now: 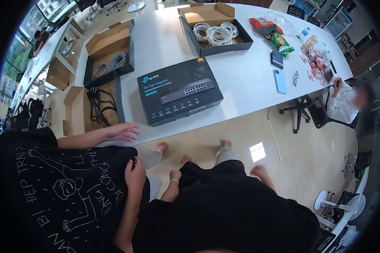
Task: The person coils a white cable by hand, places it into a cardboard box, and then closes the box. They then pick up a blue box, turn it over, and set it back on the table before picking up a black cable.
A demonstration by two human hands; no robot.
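Note:
My left hand [175, 175], with a band at the wrist, hangs beside my black shorts, its fingers curled closed and nothing visible in them. On the other side, my right hand [259, 170] hangs over the floor, also curled with no object showing. Both are apart from the white table [240, 84]. Nearest on the tabletop lies a closed TP-Link 16-port switch box [179, 90]. Behind it, an open box [226, 46] holds coiled white cables [219, 36]. Further left, another open box [109, 59] contains grey cable [112, 63], and black power cords [100, 107] lie in a third box.
A co-worker in a printed black shirt [71, 189] stands at my left, one hand [124, 132] by the table edge. A seated person [342, 103] is at the right end. Snack bags [278, 40], a blue phone [280, 81] and scattered red wrappers [314, 61] lie there. A fan [354, 205] stands lower right.

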